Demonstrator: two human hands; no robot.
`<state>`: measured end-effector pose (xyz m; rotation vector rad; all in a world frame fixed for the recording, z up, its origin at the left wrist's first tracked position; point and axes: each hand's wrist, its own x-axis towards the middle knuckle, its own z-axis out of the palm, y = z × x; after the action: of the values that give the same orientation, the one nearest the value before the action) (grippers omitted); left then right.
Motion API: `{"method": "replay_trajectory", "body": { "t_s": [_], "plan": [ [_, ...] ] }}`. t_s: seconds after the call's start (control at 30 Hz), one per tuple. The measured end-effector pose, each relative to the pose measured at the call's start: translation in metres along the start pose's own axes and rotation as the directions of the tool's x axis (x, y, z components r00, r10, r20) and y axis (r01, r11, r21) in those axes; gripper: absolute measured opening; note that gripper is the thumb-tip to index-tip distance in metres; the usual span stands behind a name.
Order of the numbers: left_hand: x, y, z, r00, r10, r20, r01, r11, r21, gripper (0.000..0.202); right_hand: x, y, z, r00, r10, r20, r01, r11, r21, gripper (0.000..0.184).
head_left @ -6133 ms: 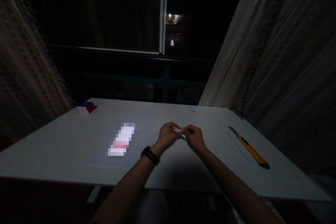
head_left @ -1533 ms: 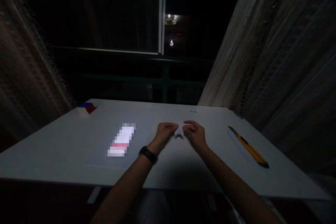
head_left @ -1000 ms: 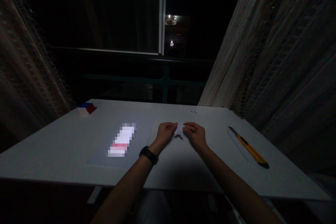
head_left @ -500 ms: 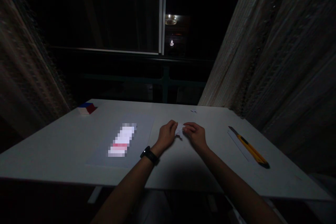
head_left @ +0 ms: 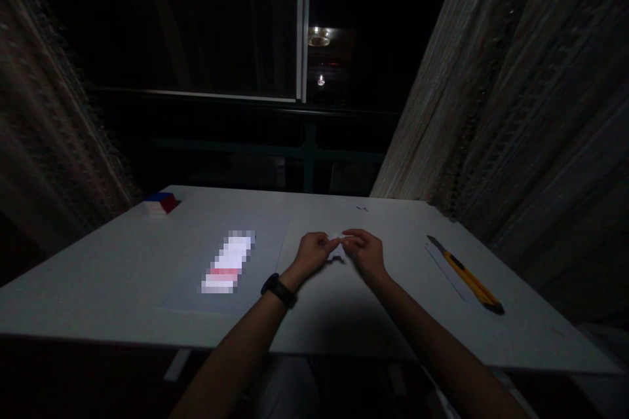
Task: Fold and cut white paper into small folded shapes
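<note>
folded white paper (head_left: pixel 337 253) | likely light, thin, easily creased or torn | left hand (head_left: pixel 315 253) and right hand (head_left: pixel 365 253) pinching it, close together | best held by edges, gently

No words to call here: the bright screen (head_left: pixel 228 263) is all coarse blocks, the yellow cutter (head_left: pixel 469 279) offers nothing readable.

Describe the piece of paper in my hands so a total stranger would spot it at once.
Start with the white table; toward its middle, the left hand and right hand nearly meet. Both hold a small white piece of paper. Being held sets it apart from the large flat sheet to its left and the tiny scrap farther back.
</note>
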<state>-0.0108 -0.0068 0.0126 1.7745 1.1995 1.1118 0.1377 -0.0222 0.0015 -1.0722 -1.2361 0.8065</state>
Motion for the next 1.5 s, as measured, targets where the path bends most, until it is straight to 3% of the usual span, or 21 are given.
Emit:
{"method": "replay_trajectory", "body": {
  "t_s": [0.1,0.23,0.33,0.43,0.6,0.77,0.9,1.23,1.4,1.5],
  "plan": [
    [0.001,0.000,0.000,0.999,-0.052,0.007,0.052,0.981,-0.185,0.041,-0.001,-0.003,0.001,0.999,-0.035,0.031,0.034,0.999,0.014,0.031],
    [0.003,0.000,-0.003,0.985,-0.172,-0.028,0.142,0.885,-0.444,0.041,-0.003,-0.007,0.000,0.971,-0.208,0.121,0.215,0.976,-0.046,0.040],
    [0.005,-0.001,-0.004,0.976,-0.215,-0.028,0.166,0.824,-0.542,0.041,-0.004,-0.008,-0.001,0.930,-0.276,0.244,0.316,0.938,-0.145,0.034],
    [0.006,-0.004,-0.004,0.971,-0.237,0.031,0.208,0.775,-0.596,0.042,-0.005,-0.005,0.000,0.913,-0.275,0.303,0.339,0.923,-0.184,0.031],
    [0.006,-0.006,-0.002,0.976,-0.209,0.067,0.206,0.768,-0.606,0.043,-0.004,-0.002,0.000,0.928,-0.260,0.267,0.321,0.922,-0.218,0.027],
    [0.005,-0.003,-0.003,0.969,-0.238,0.066,0.237,0.823,-0.516,0.041,-0.004,-0.002,0.000,0.923,-0.255,0.289,0.325,0.918,-0.229,0.030],
    [0.003,0.000,-0.005,0.965,-0.238,0.114,0.263,0.839,-0.476,0.044,-0.003,0.001,0.000,0.930,-0.250,0.268,0.306,0.932,-0.194,0.019],
    [0.002,0.002,-0.005,0.964,-0.234,0.124,0.265,0.848,-0.459,0.043,-0.005,-0.009,0.004,0.968,-0.071,0.240,0.083,0.996,-0.038,0.025],
    [0.002,0.001,-0.004,0.968,-0.214,0.133,0.249,0.894,-0.373,0.044,-0.003,-0.005,0.003,0.969,-0.022,0.245,0.019,1.000,0.012,0.012],
    [0.002,0.001,-0.004,0.972,-0.187,0.141,0.227,0.906,-0.359,0.045,-0.001,-0.004,0.002,0.974,-0.004,0.225,0.006,1.000,-0.005,0.014]
  ]
}}
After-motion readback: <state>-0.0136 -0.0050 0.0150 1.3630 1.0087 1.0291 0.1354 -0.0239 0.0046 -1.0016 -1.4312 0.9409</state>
